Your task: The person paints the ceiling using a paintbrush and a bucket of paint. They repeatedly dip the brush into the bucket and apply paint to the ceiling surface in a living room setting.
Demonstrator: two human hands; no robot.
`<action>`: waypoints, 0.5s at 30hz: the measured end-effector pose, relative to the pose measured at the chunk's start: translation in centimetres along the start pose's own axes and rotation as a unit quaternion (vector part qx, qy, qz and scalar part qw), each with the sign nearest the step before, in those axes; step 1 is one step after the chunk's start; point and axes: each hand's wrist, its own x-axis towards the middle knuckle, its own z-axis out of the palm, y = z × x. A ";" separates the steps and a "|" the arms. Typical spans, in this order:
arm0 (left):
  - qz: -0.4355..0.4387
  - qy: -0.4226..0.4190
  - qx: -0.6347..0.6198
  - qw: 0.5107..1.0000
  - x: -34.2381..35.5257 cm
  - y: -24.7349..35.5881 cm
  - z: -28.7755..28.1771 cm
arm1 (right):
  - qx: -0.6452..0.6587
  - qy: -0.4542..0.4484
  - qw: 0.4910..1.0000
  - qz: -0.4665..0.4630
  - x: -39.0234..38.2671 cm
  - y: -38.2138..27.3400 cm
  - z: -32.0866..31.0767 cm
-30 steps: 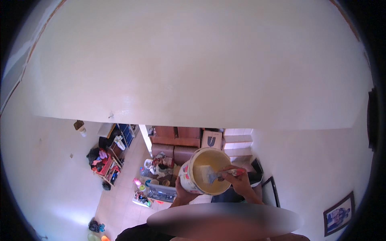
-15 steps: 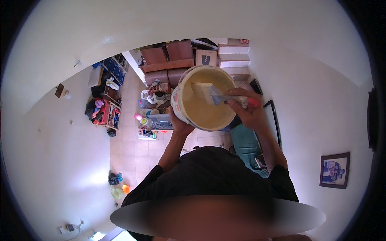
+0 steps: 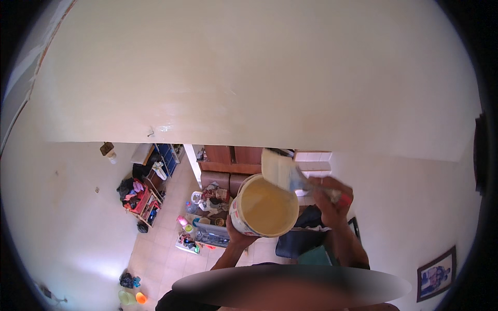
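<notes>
A white bucket of pale yellow paint (image 3: 267, 212) with coloured markings on its side sits in my left hand (image 3: 239, 234), whose fingers wrap its lower left side. My right hand (image 3: 331, 205) grips a red-handled brush (image 3: 276, 170) above the bucket's upper right rim, its wide bristles coated pale cream and slightly blurred.
A pale wall (image 3: 249, 72) rises ahead. Far below are a brown sofa (image 3: 214, 180), wooden cabinets (image 3: 245, 155), stairs (image 3: 312, 167), a clothes-laden rack (image 3: 136, 197), bags and bins on the tiled floor (image 3: 161, 249). A framed picture (image 3: 436, 273) hangs at right.
The brush has come up out of the bucket with my right hand, to above its rim. The view dipped and returned to the wall; the bucket sits a little higher than a second ago.
</notes>
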 end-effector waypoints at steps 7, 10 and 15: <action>0.046 -0.016 0.001 0.999 -1.3 0.6 1.9 | 0.127 0.032 0.973 -0.190 20.1 -2.6 9.5; 0.062 -0.008 0.043 0.997 -1.2 0.4 1.9 | 0.138 0.064 0.948 -0.279 27.6 -3.4 14.6; 0.045 0.013 0.072 0.996 -0.1 0.6 0.4 | -0.020 0.134 0.950 -0.281 32.1 -3.2 15.4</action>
